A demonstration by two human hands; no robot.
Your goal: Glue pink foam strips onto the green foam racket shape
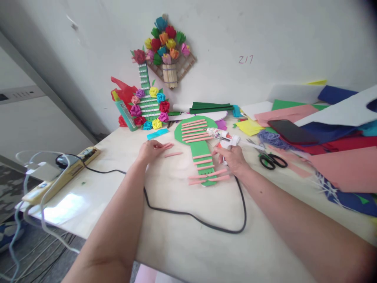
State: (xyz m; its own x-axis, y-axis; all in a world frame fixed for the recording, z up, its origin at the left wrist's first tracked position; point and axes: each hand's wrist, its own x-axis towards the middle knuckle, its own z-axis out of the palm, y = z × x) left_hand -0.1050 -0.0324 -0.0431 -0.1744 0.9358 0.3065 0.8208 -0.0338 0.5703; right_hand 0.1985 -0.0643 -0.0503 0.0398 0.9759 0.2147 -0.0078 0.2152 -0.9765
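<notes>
My right hand [235, 159] is wrapped round the grip of a white hot glue gun [232, 140]. Its nozzle points left, over the green guitar-shaped paper cutout [200, 148]. Rolled pink paper strips [194, 137] lie in rows across the round body, and more cross the neck and its near end. To the left, my left hand [150, 151] is closed with its fingertips on a few loose pink paper rolls [167, 146]; the fingers partly hide them. A single pink roll [173, 154] lies on the table just right of that hand.
The glue gun's black cord [188, 214] loops over the table to a power strip [64, 173]. Black-handled scissors [272, 160], a phone [291, 131] and coloured paper sheets [347, 167] lie right. Behind stand a glue bottle [126, 114] and a flower-trimmed paper guitar [149, 106].
</notes>
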